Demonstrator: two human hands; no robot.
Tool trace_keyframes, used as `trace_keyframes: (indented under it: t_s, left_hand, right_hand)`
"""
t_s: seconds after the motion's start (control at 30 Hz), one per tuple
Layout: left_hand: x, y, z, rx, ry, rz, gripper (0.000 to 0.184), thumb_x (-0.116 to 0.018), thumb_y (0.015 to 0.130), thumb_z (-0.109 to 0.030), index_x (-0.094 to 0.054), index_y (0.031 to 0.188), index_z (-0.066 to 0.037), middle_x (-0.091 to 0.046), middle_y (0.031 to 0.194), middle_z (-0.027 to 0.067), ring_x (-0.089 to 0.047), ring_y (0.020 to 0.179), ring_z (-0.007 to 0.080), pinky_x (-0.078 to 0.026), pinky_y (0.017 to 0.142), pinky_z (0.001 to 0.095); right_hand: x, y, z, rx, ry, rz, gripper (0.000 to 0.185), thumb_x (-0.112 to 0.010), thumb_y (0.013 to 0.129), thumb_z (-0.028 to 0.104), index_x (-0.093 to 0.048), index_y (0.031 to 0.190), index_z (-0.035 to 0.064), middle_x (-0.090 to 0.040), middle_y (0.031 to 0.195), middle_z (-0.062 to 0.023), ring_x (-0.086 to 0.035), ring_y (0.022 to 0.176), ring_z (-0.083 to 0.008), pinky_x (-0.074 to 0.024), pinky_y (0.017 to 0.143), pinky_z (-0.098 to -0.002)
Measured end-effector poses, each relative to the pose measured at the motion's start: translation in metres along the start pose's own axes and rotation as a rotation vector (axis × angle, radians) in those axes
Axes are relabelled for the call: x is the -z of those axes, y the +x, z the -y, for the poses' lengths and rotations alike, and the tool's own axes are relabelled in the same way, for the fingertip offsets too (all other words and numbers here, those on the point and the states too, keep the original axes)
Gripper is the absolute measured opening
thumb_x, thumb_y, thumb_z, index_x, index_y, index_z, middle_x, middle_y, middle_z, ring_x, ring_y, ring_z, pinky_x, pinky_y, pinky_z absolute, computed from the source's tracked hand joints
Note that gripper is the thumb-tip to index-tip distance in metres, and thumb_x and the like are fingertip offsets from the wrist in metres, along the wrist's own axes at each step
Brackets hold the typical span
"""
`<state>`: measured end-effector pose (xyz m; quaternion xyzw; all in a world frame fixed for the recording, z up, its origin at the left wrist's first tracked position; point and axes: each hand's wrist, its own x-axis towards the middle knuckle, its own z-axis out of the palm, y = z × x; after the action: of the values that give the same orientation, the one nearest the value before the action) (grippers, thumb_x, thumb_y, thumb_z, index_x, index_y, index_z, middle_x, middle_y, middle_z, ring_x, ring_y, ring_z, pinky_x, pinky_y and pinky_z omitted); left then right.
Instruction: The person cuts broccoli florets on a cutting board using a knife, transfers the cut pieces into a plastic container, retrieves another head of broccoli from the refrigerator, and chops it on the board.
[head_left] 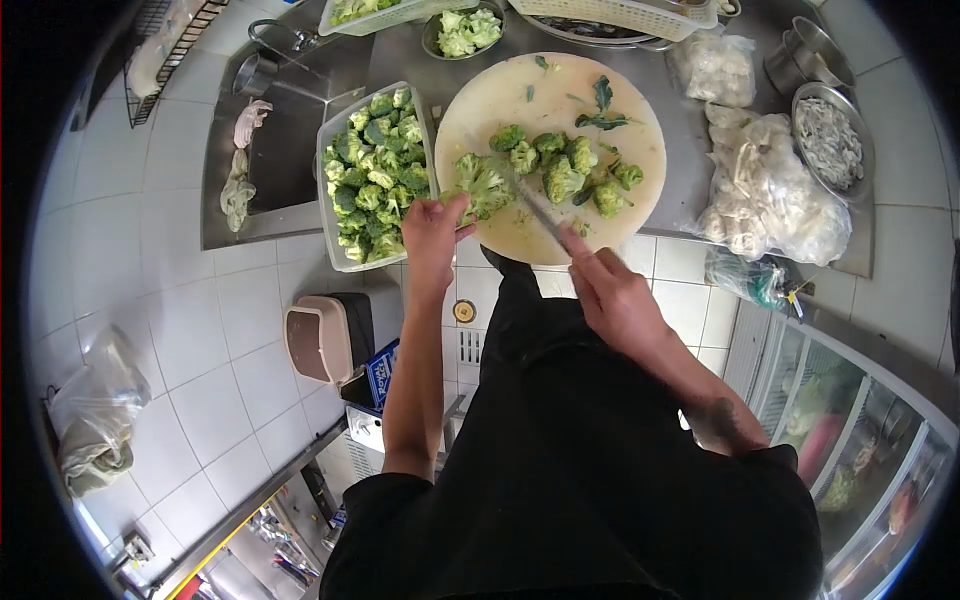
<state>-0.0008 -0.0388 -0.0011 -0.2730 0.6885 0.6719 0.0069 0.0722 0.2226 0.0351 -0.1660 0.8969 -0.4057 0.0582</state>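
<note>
Broccoli head (482, 187) sits at the cutting board's (478, 110) left edge, finger-pinched by the left hand (432, 235); the right hand (615, 295) wraps its fingers around the knife (541, 212); open room lies upper left.

The knife (540, 212) looks metal, the broccoli (484, 186) rough, the board (478, 115) matt, the tub (331, 215) plastic.

Broccoli florets (563, 180) on the chopping board (500, 100); at its nine o'clock, a floret-filled tub (424, 130); at three, plastic bags (765, 190)!
</note>
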Motion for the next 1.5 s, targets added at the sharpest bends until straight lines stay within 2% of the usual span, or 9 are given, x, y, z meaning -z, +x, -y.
trace_keyframes:
  t_s: [0.2,0.4,0.47,0.57,0.6,0.73,0.83,1.1,1.5]
  left_hand:
    - [0.011,-0.013,-0.001,0.033,0.06,-0.006,0.033,-0.081,0.085,-0.018,-0.052,0.091,-0.003,-0.056,0.09,0.0048,-0.063,0.082,0.0145,-0.063,0.068,0.0342]
    - [0.03,-0.01,0.003,0.107,0.085,0.021,0.028,-0.078,0.082,-0.011,-0.058,0.099,-0.001,-0.062,0.097,0.0055,-0.064,0.083,0.0126,-0.062,0.074,0.0319]
    - [0.039,-0.003,0.031,-0.205,0.387,0.007,0.027,-0.077,0.081,-0.007,-0.061,0.1,0.0,-0.064,0.098,0.0065,-0.066,0.087,0.0138,-0.062,0.078,0.0316]
    - [0.006,-0.03,0.041,-0.547,0.357,-0.031,0.027,-0.078,0.079,-0.006,-0.061,0.099,0.001,-0.066,0.099,0.0092,-0.066,0.082,0.0159,-0.059,0.075,0.0332]
    - [0.003,-0.033,0.054,-0.571,0.369,0.014,0.033,-0.081,0.077,-0.008,-0.061,0.101,0.001,-0.066,0.101,0.0139,-0.066,0.085,0.0252,-0.056,0.077,0.0401]
    - [-0.001,-0.04,0.079,-0.729,0.697,-0.072,0.05,-0.085,0.072,-0.013,-0.063,0.116,-0.003,-0.066,0.102,0.0164,-0.066,0.089,0.0334,-0.057,0.079,0.0419]
    - [-0.004,-0.04,0.072,-0.622,0.619,-0.076,0.046,-0.081,0.073,-0.012,-0.062,0.113,0.0,-0.065,0.099,0.0184,-0.062,0.095,0.0375,-0.053,0.081,0.0474]
    - [-0.003,-0.041,0.058,-0.517,0.593,-0.019,0.047,-0.078,0.076,-0.015,-0.062,0.117,0.001,-0.067,0.097,0.0198,-0.065,0.079,0.0325,-0.055,0.072,0.0423]
    - [-0.009,-0.045,0.062,-0.505,0.624,0.015,0.041,-0.074,0.078,-0.009,-0.06,0.114,0.002,-0.065,0.113,0.0225,-0.062,0.105,0.0425,-0.053,0.089,0.0488]
  right_hand:
    - [0.002,-0.014,-0.011,-0.068,0.07,0.171,0.059,-0.063,0.096,0.007,-0.046,0.152,0.0128,-0.064,0.084,-0.02,-0.066,0.071,-0.0393,-0.0543,0.066,-0.0487]
    - [0.027,-0.012,-0.046,-0.124,0.095,-0.02,0.057,-0.06,0.093,0.003,-0.049,0.149,0.0066,-0.065,0.083,-0.0229,-0.066,0.076,-0.0408,-0.0522,0.07,-0.0485]
    - [0.04,-0.009,-0.039,-0.207,0.059,-0.035,0.057,-0.061,0.095,0.004,-0.049,0.15,0.0079,-0.065,0.082,-0.0214,-0.066,0.076,-0.0397,-0.052,0.07,-0.0481]
    - [0.045,-0.012,-0.022,-0.141,0.065,-0.055,0.056,-0.062,0.096,0.006,-0.048,0.151,0.0095,-0.063,0.08,-0.0201,-0.065,0.074,-0.0385,-0.0519,0.069,-0.0469]
    - [0.044,-0.015,-0.018,-0.103,0.033,-0.033,0.058,-0.062,0.097,0.007,-0.047,0.153,0.0125,-0.061,0.078,-0.0189,-0.065,0.072,-0.0375,-0.0522,0.067,-0.0463]
    - [0.039,-0.021,-0.003,0.022,-0.116,0.08,0.06,-0.06,0.1,0.016,-0.042,0.156,0.0199,-0.057,0.079,-0.0139,-0.061,0.059,-0.0343,-0.0543,0.059,-0.0473]
    - [0.04,-0.02,-0.001,0.085,-0.236,0.204,0.059,-0.06,0.1,0.017,-0.042,0.156,0.0212,-0.056,0.078,-0.0122,-0.059,0.054,-0.0316,-0.054,0.054,-0.0463]
    - [0.048,0.003,-0.014,0.126,-0.475,0.366,0.071,-0.057,0.089,0.004,-0.041,0.156,0.02,-0.059,0.086,-0.0159,-0.068,0.062,-0.035,-0.0583,0.056,-0.047]
    - [0.006,0.042,-0.016,-0.007,-0.461,0.535,0.078,-0.053,0.089,0.005,-0.028,0.161,0.0183,-0.063,0.094,-0.0279,-0.068,0.071,-0.0476,-0.0572,0.066,-0.0569]
